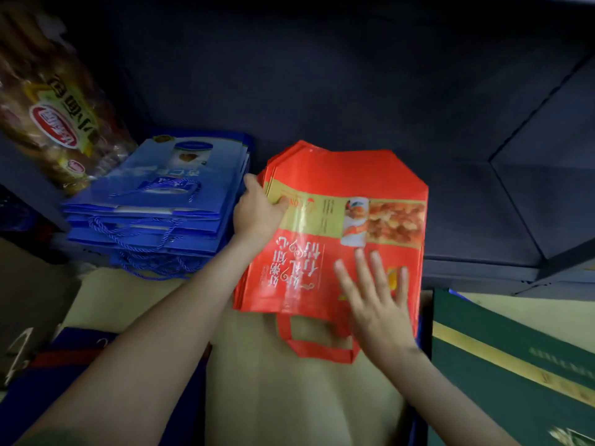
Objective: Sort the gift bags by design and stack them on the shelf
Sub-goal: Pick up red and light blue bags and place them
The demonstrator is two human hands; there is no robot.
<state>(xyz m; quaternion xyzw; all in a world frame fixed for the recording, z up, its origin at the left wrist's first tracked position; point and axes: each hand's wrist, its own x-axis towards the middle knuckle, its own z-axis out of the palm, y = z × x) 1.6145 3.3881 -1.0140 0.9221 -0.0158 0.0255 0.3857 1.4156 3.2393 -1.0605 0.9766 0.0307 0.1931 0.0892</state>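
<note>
- Your left hand point(257, 210) has its grip clamped on the side edge of the red gift bags point(347, 178), thumb on top and the fingers curled out of sight beneath.
- Your right hand point(376, 304) is spread flat with straight fingers on the top bag, nearer you than the grip and across the stack from it. It holds nothing.
- The red stack lies flat, its far end on the dark shelf point(467, 220) beyond the grip. Its near end overhangs the shelf front above a cardboard box point(289, 397).
- The blue gift bags point(161, 194) sit stacked on the shelf just outside the grip, close beside the red ones but apart.
- Handling, as I judge it: these are light, glossy woven bags, floppy singly and apt to slide over each other. Pinch the whole stack at a side edge and keep a flat palm on top.
- Don't lift by the red handle point(318, 349), which hangs toward you; only one bag would follow.
- Writing: white Chinese characters run down the top red bag, upside down to you, and I cannot read them surely. The letters "ON" show beside your thumb, with a picture of nuts farther across.
- The blue bags show a tin and blurred script.
</note>
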